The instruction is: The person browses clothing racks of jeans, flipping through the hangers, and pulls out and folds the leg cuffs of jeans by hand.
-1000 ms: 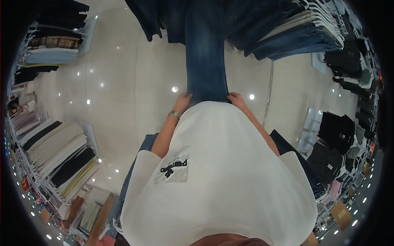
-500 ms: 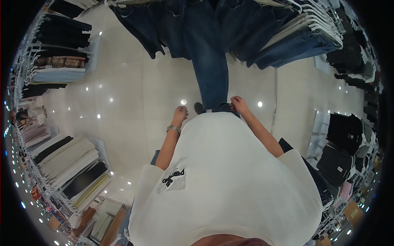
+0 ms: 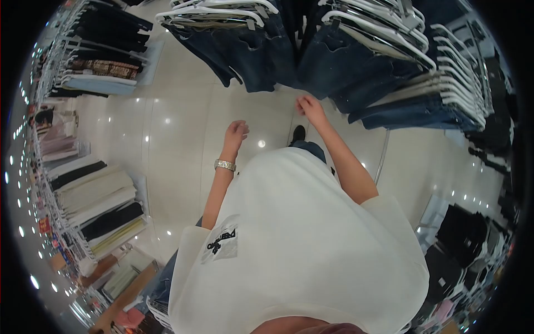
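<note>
My left hand (image 3: 237, 131), with a metal watch (image 3: 225, 165) on its wrist, is held over the floor in front of me. Its fingers are loosely bent and apart, with nothing in them. Farther forward, my right hand (image 3: 310, 107) is just below the hems of hanging dark blue jeans (image 3: 328, 72). Its fingers are slightly curled and apart, and I see nothing held. More dark jeans (image 3: 222, 50) hang on white hangers (image 3: 222, 11) to the left of a gap in the row.
Several jeans on hangers (image 3: 411, 111) jut out on the right. Racks of folded or hung trousers (image 3: 94, 189) line the left side, with dark garments (image 3: 461, 234) at the lower right. Shiny floor tiles (image 3: 178, 150) lie between, and my shoe (image 3: 298, 133) shows below.
The long jeans leg that stretched toward me beside my right hand no longer reaches out. Both hands have moved forward, the right one released from the hem. The rack's hangers have come into view.
</note>
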Demonstrator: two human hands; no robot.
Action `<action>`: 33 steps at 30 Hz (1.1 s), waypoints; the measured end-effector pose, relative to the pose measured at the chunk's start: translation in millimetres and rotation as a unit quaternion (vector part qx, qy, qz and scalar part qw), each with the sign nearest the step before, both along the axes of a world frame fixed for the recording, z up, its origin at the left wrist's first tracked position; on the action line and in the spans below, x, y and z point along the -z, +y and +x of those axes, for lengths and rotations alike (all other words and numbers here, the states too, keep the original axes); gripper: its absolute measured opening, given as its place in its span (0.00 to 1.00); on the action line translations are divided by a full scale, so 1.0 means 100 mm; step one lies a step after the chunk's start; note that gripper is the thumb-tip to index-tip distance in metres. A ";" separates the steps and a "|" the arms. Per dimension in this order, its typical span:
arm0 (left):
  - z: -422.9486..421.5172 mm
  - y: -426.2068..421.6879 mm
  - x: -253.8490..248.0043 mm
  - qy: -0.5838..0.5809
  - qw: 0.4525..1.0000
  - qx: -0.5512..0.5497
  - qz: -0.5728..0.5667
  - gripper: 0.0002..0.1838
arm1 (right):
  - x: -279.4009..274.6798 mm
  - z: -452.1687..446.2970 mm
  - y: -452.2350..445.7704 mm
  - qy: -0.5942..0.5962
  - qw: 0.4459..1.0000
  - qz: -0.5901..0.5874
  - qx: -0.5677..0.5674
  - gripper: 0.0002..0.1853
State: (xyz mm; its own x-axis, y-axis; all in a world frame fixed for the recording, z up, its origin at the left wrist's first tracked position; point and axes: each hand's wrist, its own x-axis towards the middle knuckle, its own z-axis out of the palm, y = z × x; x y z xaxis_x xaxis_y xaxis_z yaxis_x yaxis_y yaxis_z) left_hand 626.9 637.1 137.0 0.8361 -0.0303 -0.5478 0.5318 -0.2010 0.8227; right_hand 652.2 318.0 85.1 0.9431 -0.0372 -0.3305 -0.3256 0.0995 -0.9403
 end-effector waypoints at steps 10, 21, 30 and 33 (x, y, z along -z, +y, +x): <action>0.17 -0.37 -0.49 -0.045 0.998 -0.025 0.026 0.17 | -0.72 1.99 0.35 -0.244 0.959 -0.142 -0.017 0.28; 0.59 -0.62 -0.58 -0.212 0.956 -0.046 0.198 0.23 | -1.53 1.48 1.04 -0.127 0.944 -0.156 -0.262 0.23; 1.15 -0.44 -0.50 -0.205 0.951 -0.006 0.230 0.15 | -1.64 1.37 0.70 -0.107 0.950 -0.131 -0.261 0.17; 1.30 -0.30 -0.47 -0.174 0.953 0.037 0.247 0.16 | -1.17 1.30 0.38 -0.126 0.989 -0.072 -0.012 0.17</action>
State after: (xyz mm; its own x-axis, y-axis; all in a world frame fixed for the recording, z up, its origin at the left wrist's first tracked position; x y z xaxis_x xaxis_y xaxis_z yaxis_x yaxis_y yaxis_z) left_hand 756.7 607.3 183.8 0.9752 0.0943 -0.2003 0.2138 -0.6354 0.7420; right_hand 782.1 355.6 201.8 0.9961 -0.0440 -0.0769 -0.0790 -0.0459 -0.9958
